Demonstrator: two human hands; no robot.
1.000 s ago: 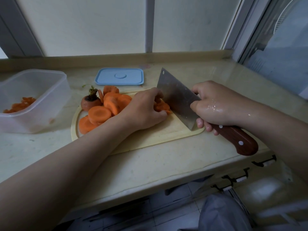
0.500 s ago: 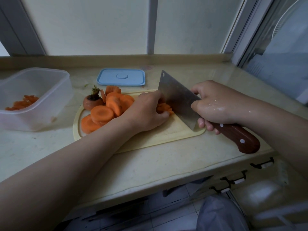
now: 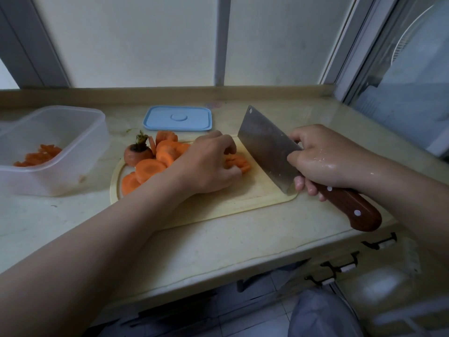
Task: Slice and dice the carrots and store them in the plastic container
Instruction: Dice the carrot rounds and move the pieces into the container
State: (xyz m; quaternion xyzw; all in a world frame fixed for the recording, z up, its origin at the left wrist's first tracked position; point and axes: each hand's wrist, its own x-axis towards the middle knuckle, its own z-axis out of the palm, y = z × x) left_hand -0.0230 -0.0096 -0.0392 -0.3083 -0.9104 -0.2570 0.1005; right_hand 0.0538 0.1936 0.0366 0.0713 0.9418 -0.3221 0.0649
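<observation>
A pale stone desk (image 3: 218, 244) runs across the view below a frosted window, and it carries everything here. At its left end stands the clear plastic container (image 3: 80, 142), open at the top, with a small heap of diced carrot (image 3: 38, 155) lying on its floor. A light wooden cutting board (image 3: 218, 203) sits at the middle of the desk, just right of the container and not touching it. Behind the board, near the window ledge, a blue lid (image 3: 177, 117) lies flat on the desk. The right hand (image 3: 323, 164), wet with drops of water, is closed around a cleaver (image 3: 267, 149) where the blade meets its dark wooden handle (image 3: 352, 207); the blade stands tilted with its edge down at the right end of the board, apart from the carrot. The left hand (image 3: 209, 164) rests on the board with its fingers curled over a small stack of thin carrot slices (image 3: 239, 164), pinning them against the wood. To the left of that hand a pile of thick carrot rounds (image 3: 150, 169) covers the board's left end. At the far left of the pile lies the carrot top (image 3: 137, 154), its short dark stem stub pointing up.
</observation>
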